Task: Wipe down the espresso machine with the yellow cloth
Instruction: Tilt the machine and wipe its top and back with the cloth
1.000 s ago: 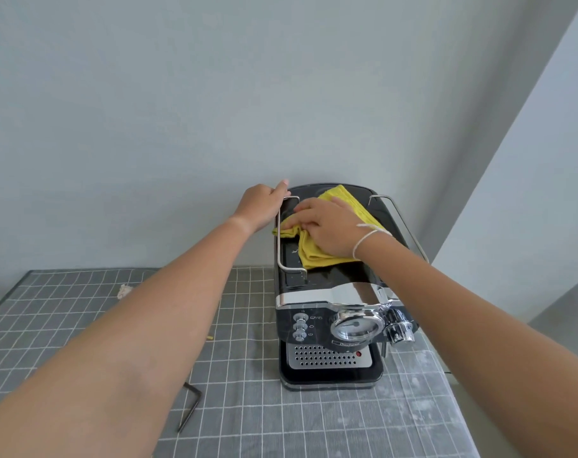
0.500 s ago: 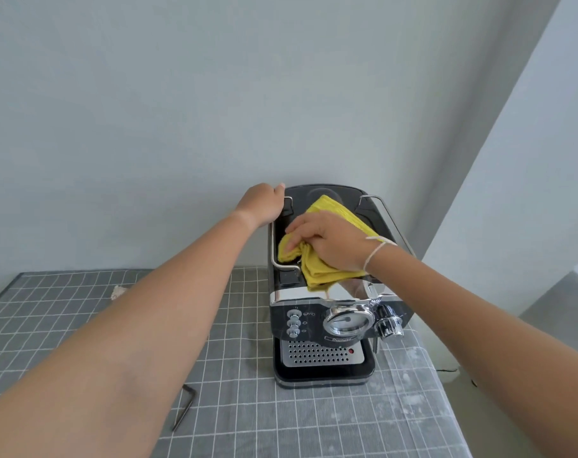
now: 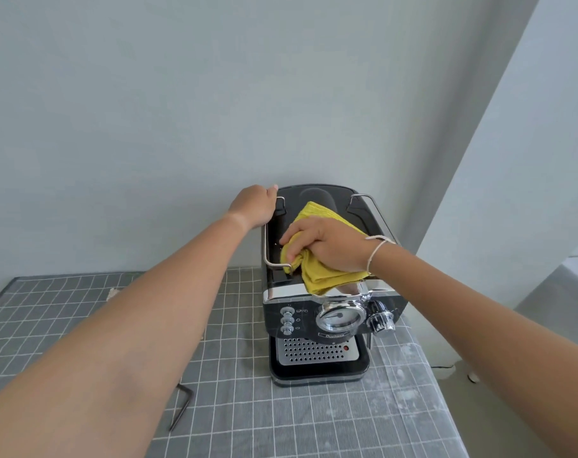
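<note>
Yellow cloth (image 3: 317, 272) bunched on top of espresso machine (image 3: 327, 312), centre frame

Drip tray (image 3: 317, 366) at machine base holds perforated metal grate, nothing on it. Right hand (image 3: 327, 246) fingers curled, gripping cloth against top near chrome front edge, cloth corner draping over it. Left hand (image 3: 256, 204) curled over rear-left corner by the wire rail (image 3: 265, 246), gripping the machine. Hex key (image 3: 180, 408) on grid mat, lower left

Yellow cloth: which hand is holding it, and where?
The right hand grips the yellow cloth around its bunched middle, on top of the espresso machine. The left hand holds the machine's back left corner.
</note>
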Demonstrator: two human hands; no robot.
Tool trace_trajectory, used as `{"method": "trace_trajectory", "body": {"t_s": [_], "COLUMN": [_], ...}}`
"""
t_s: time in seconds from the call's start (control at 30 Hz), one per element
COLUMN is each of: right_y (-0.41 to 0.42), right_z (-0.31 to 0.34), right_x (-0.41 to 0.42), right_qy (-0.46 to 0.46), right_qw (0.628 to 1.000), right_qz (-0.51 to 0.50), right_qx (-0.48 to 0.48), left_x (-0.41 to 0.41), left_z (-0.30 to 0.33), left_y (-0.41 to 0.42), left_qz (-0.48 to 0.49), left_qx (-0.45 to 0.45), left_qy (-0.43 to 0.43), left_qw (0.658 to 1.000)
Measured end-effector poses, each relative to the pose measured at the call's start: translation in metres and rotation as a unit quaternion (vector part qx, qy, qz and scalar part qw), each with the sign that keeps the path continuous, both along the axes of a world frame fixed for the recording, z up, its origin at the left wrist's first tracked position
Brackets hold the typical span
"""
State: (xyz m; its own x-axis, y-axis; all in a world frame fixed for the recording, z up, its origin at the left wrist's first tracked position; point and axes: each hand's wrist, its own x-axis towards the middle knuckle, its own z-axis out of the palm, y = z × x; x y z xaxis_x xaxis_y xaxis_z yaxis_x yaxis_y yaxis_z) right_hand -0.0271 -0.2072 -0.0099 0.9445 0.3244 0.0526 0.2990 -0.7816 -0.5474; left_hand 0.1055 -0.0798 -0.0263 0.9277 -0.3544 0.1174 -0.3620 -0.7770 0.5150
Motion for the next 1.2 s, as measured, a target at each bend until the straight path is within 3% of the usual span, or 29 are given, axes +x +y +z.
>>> {"method": "trace_trajectory", "body": {"t_s": [0.1, 0.27, 0.43, 0.53, 0.77, 1.03, 1.2], "right_y": [-0.005, 0.005, -0.009, -0.009, 0.008, 0.002, 0.018], "right_z": [0.001, -0.003, -0.003, -0.004, -0.002, 0.0, 0.005], "right_x": [-0.002, 0.007, -0.006, -0.005, 0.025, 0.001, 0.031], "right_qy": [0.008, -0.04, 0.007, -0.015, -0.046, -0.041, -0.023], "right_qw": [0.999, 0.999, 0.997, 0.996, 0.99, 0.997, 0.976], "right_qz": [-0.026, -0.008, -0.033, -0.057, -0.086, -0.052, -0.083], "right_qx": [0.044, -0.011, 0.074, 0.073, -0.1, -0.048, -0.201], "left_x": [-0.001, 0.002, 0.001, 0.001, -0.001, -0.002, -0.002], "left_z": [0.001, -0.001, -0.001, 0.0, 0.0, -0.001, -0.001], "left_y": [0.0, 0.0, 0.0, 0.0, 0.001, 0.001, 0.003], "left_qz": [0.001, 0.0, -0.002, -0.002, 0.0, 0.003, 0.006], "left_qx": [-0.001, 0.007, 0.016, 0.011, -0.002, -0.024, -0.017], "left_qy": [0.002, -0.006, -0.01, -0.015, -0.016, -0.008, -0.002], "left_qw": [1.0, 1.0, 1.0, 1.0, 1.0, 1.0, 1.0]}}
